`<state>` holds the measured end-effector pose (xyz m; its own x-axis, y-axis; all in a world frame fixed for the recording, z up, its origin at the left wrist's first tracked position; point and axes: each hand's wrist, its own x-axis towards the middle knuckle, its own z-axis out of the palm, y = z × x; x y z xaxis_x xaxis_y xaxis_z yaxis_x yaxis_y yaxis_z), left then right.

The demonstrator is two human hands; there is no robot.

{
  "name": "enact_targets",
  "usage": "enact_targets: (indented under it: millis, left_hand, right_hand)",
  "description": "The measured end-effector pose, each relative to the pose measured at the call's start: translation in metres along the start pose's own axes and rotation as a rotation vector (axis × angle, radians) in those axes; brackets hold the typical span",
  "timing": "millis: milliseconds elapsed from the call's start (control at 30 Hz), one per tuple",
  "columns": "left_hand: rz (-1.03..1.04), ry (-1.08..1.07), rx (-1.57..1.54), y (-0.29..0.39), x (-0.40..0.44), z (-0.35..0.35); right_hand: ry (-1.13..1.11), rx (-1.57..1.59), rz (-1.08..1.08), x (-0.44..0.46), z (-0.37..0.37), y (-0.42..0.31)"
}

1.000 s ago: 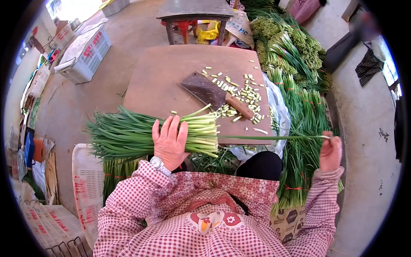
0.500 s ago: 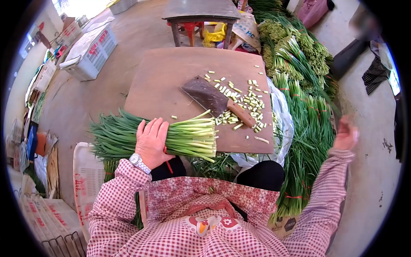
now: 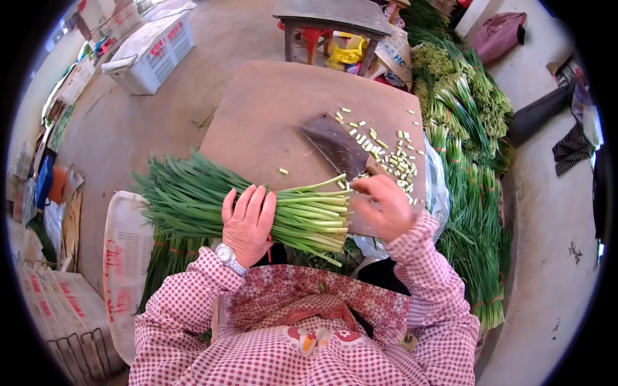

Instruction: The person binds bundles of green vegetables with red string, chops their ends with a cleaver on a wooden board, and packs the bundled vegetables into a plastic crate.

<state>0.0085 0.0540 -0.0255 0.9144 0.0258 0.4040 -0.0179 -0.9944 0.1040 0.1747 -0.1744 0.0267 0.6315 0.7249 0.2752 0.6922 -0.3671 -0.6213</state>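
A thick bunch of garlic chives [image 3: 309,215] lies across the near edge of the board, leaves to the left and pale cut ends to the right. My left hand [image 3: 250,222], wearing a watch, is wrapped over the bunch, with a bit of red band by its thumb. Close to the cut ends is my right hand [image 3: 386,207], slightly blurred, its fingers bent; whether it touches the stalks I cannot make out. Just beyond it a cleaver [image 3: 331,145] rests on the board, the wooden handle partly behind that hand. Cut stalk pieces [image 3: 402,164] lie scattered around the cleaver.
The brown board [image 3: 264,109] stands before my knees. Tied bundles of chives [image 3: 476,219] are piled along the right. A white crate [image 3: 125,257] sits at the near left, another crate [image 3: 154,55] farther off. A small table [image 3: 335,16] stands behind the board.
My right hand has come in from the far right, over the chive pile, to the cut ends of the bunch. My left hand stays on the bunch. The view has shifted somewhat.
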Motion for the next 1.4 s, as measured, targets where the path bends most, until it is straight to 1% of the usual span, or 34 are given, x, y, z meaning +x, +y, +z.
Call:
enact_targets:
  millis: [33, 100, 133, 200, 267, 333, 400, 467, 533, 600, 667, 733, 767, 800, 867, 933, 1000, 1033, 1067, 1133, 1167, 1200, 1267, 1300, 1333, 1400]
  left_hand:
    - [0.004, -0.006, 0.008, 0.000, -0.002, 0.000]
    - [-0.001, 0.014, 0.012, 0.001, -0.004, 0.002]
    - [0.004, 0.033, 0.017, 0.001, -0.005, 0.003]
    - [-0.004, 0.040, 0.010, 0.001, -0.006, 0.003]
    - [-0.001, 0.041, 0.001, 0.001, -0.006, 0.003]
    - [-0.016, 0.023, -0.023, 0.001, -0.003, -0.001]
    - [-0.015, 0.007, -0.062, 0.000, -0.002, -0.003]
    - [-0.010, 0.011, -0.061, -0.001, -0.002, -0.002]
    - [-0.011, 0.010, -0.059, -0.002, -0.004, 0.001]
    - [0.016, 0.063, 0.003, -0.003, -0.005, 0.005]
    - [0.026, 0.059, 0.027, -0.003, -0.005, 0.006]
    - [0.041, 0.053, 0.051, -0.003, -0.004, 0.005]
    - [0.036, 0.038, 0.035, -0.004, -0.003, 0.004]
    - [0.031, 0.024, 0.018, -0.004, -0.002, 0.003]
    - [0.047, 0.029, 0.035, -0.004, -0.002, 0.004]
    - [0.068, 0.033, 0.051, -0.004, -0.001, 0.002]
    - [0.064, -0.084, 0.024, -0.005, 0.005, -0.008]
    - [0.045, -0.188, -0.054, -0.005, 0.008, -0.017]
    - [0.060, -0.182, -0.050, -0.003, 0.012, -0.027]
    - [0.014, -0.299, -0.081, 0.003, 0.019, -0.044]
    - [0.045, -0.309, -0.102, 0.008, 0.021, -0.047]
    - [0.085, -0.299, -0.082, 0.016, 0.023, -0.047]
    - [0.164, -0.330, -0.056, 0.027, 0.026, -0.032]
    - [0.206, -0.382, -0.054, 0.030, 0.026, -0.021]
    - [0.225, -0.385, -0.050, 0.032, 0.024, -0.015]
    - [0.249, -0.414, -0.105, 0.032, 0.021, -0.011]
  right_hand:
    - [-0.010, -0.001, -0.004, 0.008, 0.006, -0.010]
    - [-0.182, -0.061, -0.087, 0.018, 0.015, -0.024]
    - [-0.190, -0.061, -0.090, 0.018, 0.018, -0.025]
    - [-0.284, -0.199, -0.093, 0.015, 0.023, -0.030]
    - [-0.272, -0.247, -0.068, 0.015, 0.018, -0.042]
    - [-0.234, -0.377, -0.138, 0.015, 0.016, -0.052]
    - [-0.213, -0.365, -0.150, 0.012, 0.022, -0.045]
    - [-0.249, -0.254, -0.103, 0.010, 0.029, -0.034]
    - [-0.224, -0.203, -0.139, 0.008, 0.031, -0.028]
    - [-0.206, 0.024, -0.169, 0.007, 0.034, -0.019]
    - [-0.198, 0.063, -0.156, 0.003, 0.038, -0.014]
    - [-0.228, 0.170, -0.126, -0.002, 0.036, -0.007]
    - [-0.206, 0.341, -0.048, -0.006, 0.037, -0.001]
    - [-0.202, 0.342, -0.046, -0.010, 0.038, 0.001]
    - [-0.213, 0.391, 0.029, -0.013, 0.036, 0.003]
    - [-0.221, 0.390, 0.035, -0.011, 0.031, 0.003]
    - [-0.184, 0.406, 0.040, -0.010, 0.025, 0.004]
    - [-0.083, 0.459, 0.056, -0.012, 0.021, 0.004]
    - [0.053, 0.529, 0.136, -0.013, 0.020, 0.006]
    - [0.247, 0.638, 0.338, -0.013, 0.012, 0.014]
    - [0.145, 0.416, 0.475, -0.015, -0.002, 0.017]
    - [0.164, 0.423, 0.485, -0.018, -0.004, 0.028]
    - [0.075, -0.194, 0.231, -0.026, 0.001, 0.052]
    - [0.009, -0.257, 0.296, -0.028, 0.001, 0.054]
    - [0.024, -0.254, 0.308, -0.029, 0.002, 0.057]
    - [-0.152, -0.462, 0.291, -0.030, 0.004, 0.065]
